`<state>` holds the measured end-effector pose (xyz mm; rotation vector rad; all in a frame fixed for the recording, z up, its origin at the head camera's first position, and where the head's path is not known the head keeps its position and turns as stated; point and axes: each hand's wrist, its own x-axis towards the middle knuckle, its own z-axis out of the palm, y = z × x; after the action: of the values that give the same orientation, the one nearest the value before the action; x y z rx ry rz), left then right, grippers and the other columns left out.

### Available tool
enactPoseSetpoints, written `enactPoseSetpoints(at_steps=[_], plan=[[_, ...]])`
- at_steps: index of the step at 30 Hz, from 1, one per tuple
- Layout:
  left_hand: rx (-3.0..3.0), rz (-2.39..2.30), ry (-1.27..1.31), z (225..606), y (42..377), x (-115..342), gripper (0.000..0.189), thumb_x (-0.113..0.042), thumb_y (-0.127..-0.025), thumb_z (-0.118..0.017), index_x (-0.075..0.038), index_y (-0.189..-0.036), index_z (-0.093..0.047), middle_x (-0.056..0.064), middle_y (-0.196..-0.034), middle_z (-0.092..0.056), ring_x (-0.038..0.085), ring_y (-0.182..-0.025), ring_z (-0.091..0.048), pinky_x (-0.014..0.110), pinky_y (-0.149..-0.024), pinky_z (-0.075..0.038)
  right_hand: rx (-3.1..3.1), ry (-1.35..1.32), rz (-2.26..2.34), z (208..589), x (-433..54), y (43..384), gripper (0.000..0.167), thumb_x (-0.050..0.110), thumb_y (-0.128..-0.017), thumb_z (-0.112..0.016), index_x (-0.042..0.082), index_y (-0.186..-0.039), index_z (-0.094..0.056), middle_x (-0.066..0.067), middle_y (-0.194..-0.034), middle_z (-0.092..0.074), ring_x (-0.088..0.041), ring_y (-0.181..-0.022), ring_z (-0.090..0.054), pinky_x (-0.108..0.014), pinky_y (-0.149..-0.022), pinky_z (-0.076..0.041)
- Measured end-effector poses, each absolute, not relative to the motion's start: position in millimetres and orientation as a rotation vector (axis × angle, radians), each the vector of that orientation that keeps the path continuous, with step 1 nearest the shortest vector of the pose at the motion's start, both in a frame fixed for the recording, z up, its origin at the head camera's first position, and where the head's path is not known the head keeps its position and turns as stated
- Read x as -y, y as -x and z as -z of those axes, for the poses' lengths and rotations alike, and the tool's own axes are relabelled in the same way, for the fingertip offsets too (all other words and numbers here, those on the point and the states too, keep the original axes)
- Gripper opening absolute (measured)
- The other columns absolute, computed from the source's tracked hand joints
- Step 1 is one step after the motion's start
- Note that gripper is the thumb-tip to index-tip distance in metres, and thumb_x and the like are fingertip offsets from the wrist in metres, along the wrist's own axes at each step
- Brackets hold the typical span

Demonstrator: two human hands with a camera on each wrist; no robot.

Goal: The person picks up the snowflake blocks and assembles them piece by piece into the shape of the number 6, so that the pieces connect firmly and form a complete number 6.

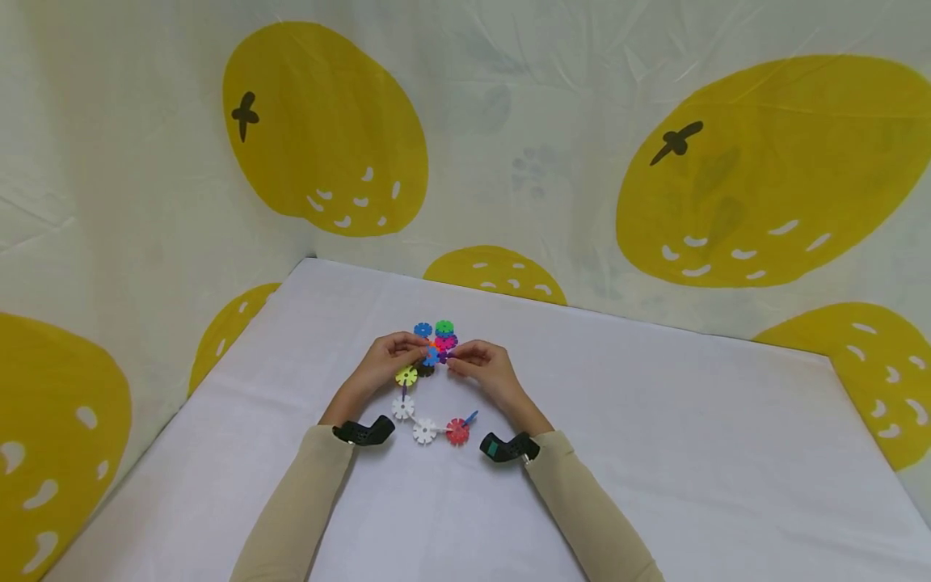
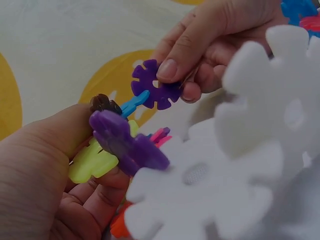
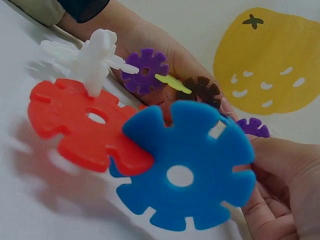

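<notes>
Both hands hold parts of one chain of colourful notched plastic discs, slotted edge to edge. My left hand (image 1: pixel 393 357) grips the chain near a blue disc (image 1: pixel 431 356) and a brown disc (image 3: pixel 190 89). My right hand (image 1: pixel 486 369) pinches a purple disc (image 2: pixel 162 96) between thumb and fingers. In the left wrist view that purple disc meets the edge of the blue one. From the left hand the chain curves nearer through a yellow disc (image 1: pixel 402 373), another purple disc (image 3: pixel 136 80), white discs (image 1: pixel 418 430) and a red disc (image 3: pixel 75 137). A blue disc (image 3: pixel 205 197) forms its near end.
Beyond the hands sit several more discs: blue (image 1: pixel 419 328), green (image 1: pixel 440 325) and pink (image 1: pixel 447 343); whether they join the chain is unclear. A white cloth covers the table (image 1: pixel 655 453). Behind it hangs a pale curtain (image 1: pixel 553 113) with yellow fruit shapes.
</notes>
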<state>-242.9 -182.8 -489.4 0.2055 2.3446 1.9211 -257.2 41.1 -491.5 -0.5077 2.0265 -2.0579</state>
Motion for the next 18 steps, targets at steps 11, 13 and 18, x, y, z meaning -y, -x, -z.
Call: enactPoseSetpoints(at_steps=[11, 13, 18], plan=[[-2.327, -1.916, -0.166, 488.4, 242.7, 182.6, 0.024, -0.015, -0.092, -0.069, 0.003, -0.107, -0.067, 0.007, -0.095, -0.073, 0.010, -0.077, -0.064, 0.019, -0.072, -0.053, -2.143, 0.540, 1.947, 490.6, -39.6, 257.4, 0.016, 0.001, -0.083, -0.075, -0.009, -0.096, -0.071, -0.015, -0.086, -0.073, -0.015, -0.072, -0.071, -0.024, -0.072, -0.056], [-2.324, -1.921, -0.169, 488.9, 242.7, 182.4, 0.024, -0.015, -0.092, -0.069, 0.004, -0.106, -0.067, 0.007, -0.095, -0.073, 0.010, -0.076, -0.064, 0.019, -0.072, -0.053, -2.127, 0.552, 1.956, 490.6, -38.9, 257.1, 0.018, 0.001, -0.083, -0.075, -0.011, -0.096, -0.070, -0.016, -0.086, -0.073, -0.017, -0.073, -0.072, -0.025, -0.072, -0.056], [-2.340, -1.943, -0.218, 485.7, 240.5, 179.4, 0.023, -0.014, -0.093, -0.067, 0.005, -0.107, -0.066, 0.011, -0.100, -0.072, 0.010, -0.078, -0.064, 0.019, -0.073, -0.053, -2.100, 0.546, 1.996, 491.0, -37.8, 257.8, 0.019, 0.000, -0.084, -0.074, -0.012, -0.098, -0.069, -0.017, -0.087, -0.073, -0.017, -0.074, -0.072, -0.025, -0.071, -0.056]])
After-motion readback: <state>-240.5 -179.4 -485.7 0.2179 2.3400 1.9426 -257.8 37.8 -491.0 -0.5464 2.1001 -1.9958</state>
